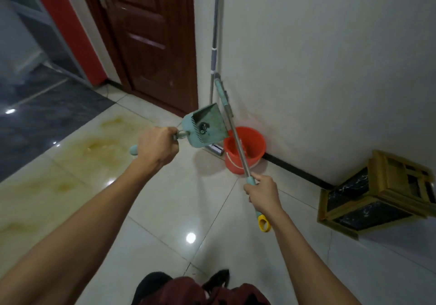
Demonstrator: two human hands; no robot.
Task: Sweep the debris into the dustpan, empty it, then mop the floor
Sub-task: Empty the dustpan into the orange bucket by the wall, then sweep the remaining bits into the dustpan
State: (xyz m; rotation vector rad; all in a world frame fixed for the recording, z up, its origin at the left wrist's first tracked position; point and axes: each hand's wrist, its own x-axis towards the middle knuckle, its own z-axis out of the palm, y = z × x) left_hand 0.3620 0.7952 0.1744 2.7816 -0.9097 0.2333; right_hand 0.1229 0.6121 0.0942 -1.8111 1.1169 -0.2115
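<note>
My left hand [157, 146] grips the handle of a teal dustpan [205, 125], held up in the air and tilted, with dark debris lying in its pan. My right hand [264, 192] holds a broom handle [238, 146], a metal pole with a teal grip and a yellow loop at its near end. The pole slants up across an orange bucket [244, 150] that stands on the floor against the white wall. A mop [214, 45] with a grey pole leans upright in the corner behind the bucket; its flat head rests on the floor beside the bucket.
A dark red door [151, 40] stands left of the corner. A wooden stool [377, 194] lies tipped against the wall at right. Yellowish stains [99, 139] mark the pale floor tiles at left. Dark tiles lie beyond them. My feet show at the bottom edge.
</note>
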